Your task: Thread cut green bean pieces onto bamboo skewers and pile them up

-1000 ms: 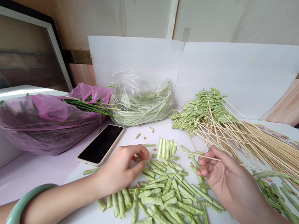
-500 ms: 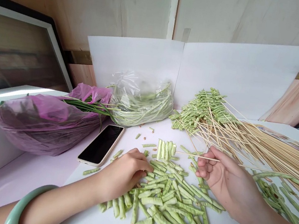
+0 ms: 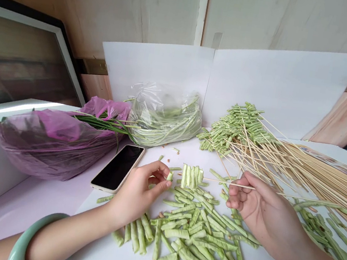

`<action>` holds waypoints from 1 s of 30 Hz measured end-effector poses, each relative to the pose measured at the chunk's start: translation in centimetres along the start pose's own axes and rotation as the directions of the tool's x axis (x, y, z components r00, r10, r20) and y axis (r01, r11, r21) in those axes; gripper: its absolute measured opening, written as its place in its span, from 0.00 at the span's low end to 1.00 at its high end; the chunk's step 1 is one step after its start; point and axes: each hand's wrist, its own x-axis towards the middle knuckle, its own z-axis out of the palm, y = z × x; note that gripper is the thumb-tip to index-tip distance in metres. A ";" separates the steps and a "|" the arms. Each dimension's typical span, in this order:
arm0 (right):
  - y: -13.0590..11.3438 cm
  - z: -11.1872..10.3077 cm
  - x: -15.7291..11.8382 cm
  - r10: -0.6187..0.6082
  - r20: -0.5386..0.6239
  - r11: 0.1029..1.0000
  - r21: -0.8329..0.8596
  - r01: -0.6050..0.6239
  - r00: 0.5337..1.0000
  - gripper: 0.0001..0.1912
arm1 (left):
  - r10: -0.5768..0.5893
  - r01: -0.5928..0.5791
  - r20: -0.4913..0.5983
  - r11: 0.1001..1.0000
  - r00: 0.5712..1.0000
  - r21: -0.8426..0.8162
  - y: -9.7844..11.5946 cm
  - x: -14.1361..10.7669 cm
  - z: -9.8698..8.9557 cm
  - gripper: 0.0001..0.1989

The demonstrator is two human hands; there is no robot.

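My left hand (image 3: 138, 190) pinches a short piece of green long bean (image 3: 170, 176) between thumb and fingertips, just above a heap of cut bean pieces (image 3: 197, 233). My right hand (image 3: 256, 207) holds a thin bamboo skewer (image 3: 218, 181) level, its point aimed toward the bean piece. Right beside that point stands a small row of upright bean pieces (image 3: 190, 176). A jade bangle (image 3: 35, 248) circles my left wrist.
Behind the hands lie finished bean skewers (image 3: 235, 128) and a sheaf of bare skewers (image 3: 323, 174). Long beans (image 3: 324, 233) lie at right. A black phone (image 3: 117, 168), a clear bag of beans (image 3: 165, 120) and a purple bag (image 3: 50, 146) sit at left.
My left hand reached into the heap, then drew back up and left holding a bean piece. My right hand and its skewer stayed almost still.
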 end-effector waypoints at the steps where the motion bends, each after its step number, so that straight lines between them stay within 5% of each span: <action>1: 0.0 0.0 -0.1 -0.001 0.013 1.000 -0.009 0.001 1.000 0.16 | -0.016 0.015 -0.015 0.996 1.000 -0.087 -0.1 0.1 0.0 0.04; 7: 0.2 0.3 -0.7 -0.034 0.105 0.998 -0.040 0.039 0.994 0.15 | -0.058 0.033 -0.071 0.950 0.996 -0.310 -0.2 0.2 0.1 0.10; 30: 0.5 1.0 -1.8 -0.096 0.267 0.979 -0.148 0.140 0.959 0.16 | -0.114 0.085 -0.054 0.921 0.992 -0.381 0.1 -0.2 0.3 0.16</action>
